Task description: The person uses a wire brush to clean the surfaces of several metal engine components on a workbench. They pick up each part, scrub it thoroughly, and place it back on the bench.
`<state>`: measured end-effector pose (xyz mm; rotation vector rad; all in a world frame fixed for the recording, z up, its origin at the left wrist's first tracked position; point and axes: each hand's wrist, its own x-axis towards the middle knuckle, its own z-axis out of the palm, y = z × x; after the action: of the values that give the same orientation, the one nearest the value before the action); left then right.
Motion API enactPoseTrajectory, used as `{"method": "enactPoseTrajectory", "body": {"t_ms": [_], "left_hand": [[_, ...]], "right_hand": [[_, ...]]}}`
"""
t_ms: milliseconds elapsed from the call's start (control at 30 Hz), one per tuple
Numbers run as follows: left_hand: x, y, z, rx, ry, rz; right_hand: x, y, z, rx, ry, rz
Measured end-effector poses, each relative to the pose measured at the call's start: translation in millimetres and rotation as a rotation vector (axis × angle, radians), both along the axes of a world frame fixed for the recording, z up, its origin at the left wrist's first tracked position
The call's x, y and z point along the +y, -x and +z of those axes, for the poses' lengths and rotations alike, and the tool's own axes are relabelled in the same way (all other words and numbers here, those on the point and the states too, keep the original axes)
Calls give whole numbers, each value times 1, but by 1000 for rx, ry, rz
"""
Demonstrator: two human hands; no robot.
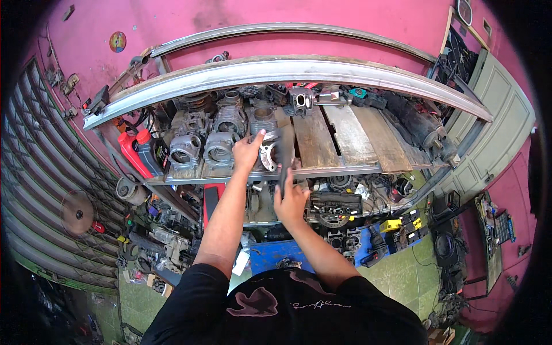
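My left hand [247, 152] is closed at the left side of a silvery metal engine part [267, 157] with a curved, holed flange, at the shelf's front edge. Its fingers are partly hidden. My right hand [292, 202] wraps round the lower end of a long dark tool [285, 155]. Motion smears this tool, so its kind is unclear; it stands upright in front of the part and hides the part's right side. Left of my left hand sit grey engine castings with round bores, among them a near one [220, 148] and another [186, 150]. Behind stands a finned cylinder [263, 119].
A metal rail [299, 70] crosses above the wooden shelf [316, 146]. Red and black bottles [150, 150] stand at its left end; a dark cylindrical part [417, 121] lies right. Below are a socket tray [335, 204], yellow boxes [392, 225] and a blue surface [267, 256].
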<state>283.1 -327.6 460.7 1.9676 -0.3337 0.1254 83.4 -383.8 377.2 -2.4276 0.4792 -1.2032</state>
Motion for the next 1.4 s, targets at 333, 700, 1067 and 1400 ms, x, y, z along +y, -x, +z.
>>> {"method": "enactPoseTrajectory", "body": {"t_ms": [333, 700, 1067, 1400], "left_hand": [[-3, -4, -12, -29, 125, 2], [-1, 0, -7, 50, 42, -11], [1, 18, 8, -51, 23, -18], [2, 17, 3, -44, 94, -92]], "right_hand": [[-5, 18, -22, -63, 203, 76], [-56, 78, 58, 254, -42, 112], [-85, 50, 203, 849, -56, 369], [-131, 2, 197, 850, 143, 551]]}}
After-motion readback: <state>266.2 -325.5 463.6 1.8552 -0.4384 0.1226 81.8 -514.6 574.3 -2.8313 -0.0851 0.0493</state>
